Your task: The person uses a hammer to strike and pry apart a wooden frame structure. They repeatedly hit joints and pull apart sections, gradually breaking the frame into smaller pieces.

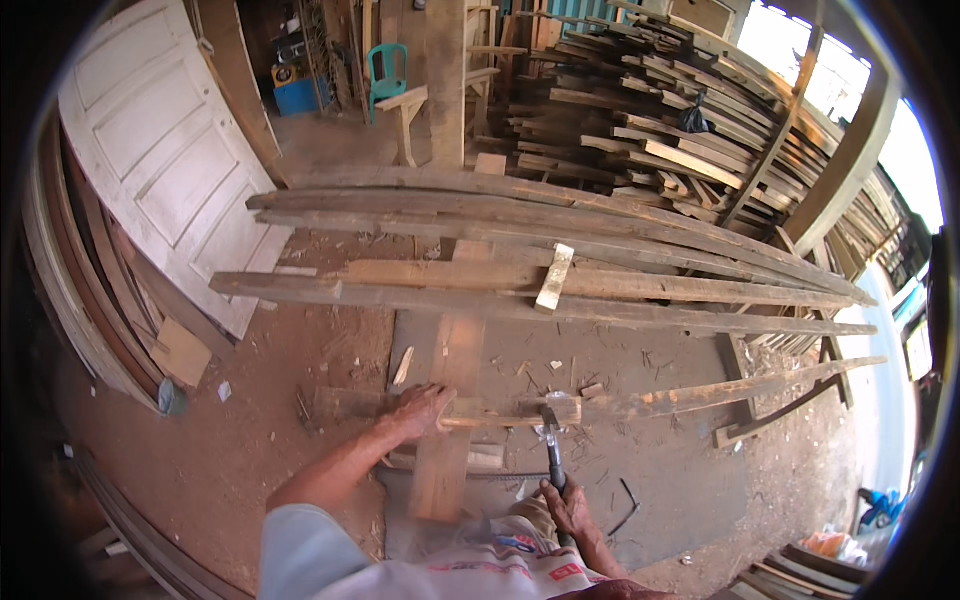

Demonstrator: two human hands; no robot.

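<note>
My right hand (568, 508) is wrapped around the dark grip of a hammer (556, 466). The hammer's metal head rests against or just over the right end of a short wooden piece (500, 411). This piece lies along a long, rough plank (690, 397) that runs off to the right. My left hand (421, 408) grips the left end of the short piece, fingers curled over it. Below the wood stands a wide upright or crossing board (440, 478), partly hidden by the work. Whether a nail sits under the hammer head is too small to tell.
Several long planks (540, 215) lie across supports ahead, with a pale wood block (554, 277) on them. A white panelled door (170, 150) leans at the left. Stacked lumber (660, 140) fills the back right. A thin dark bent rod (626, 505) lies right of my hand.
</note>
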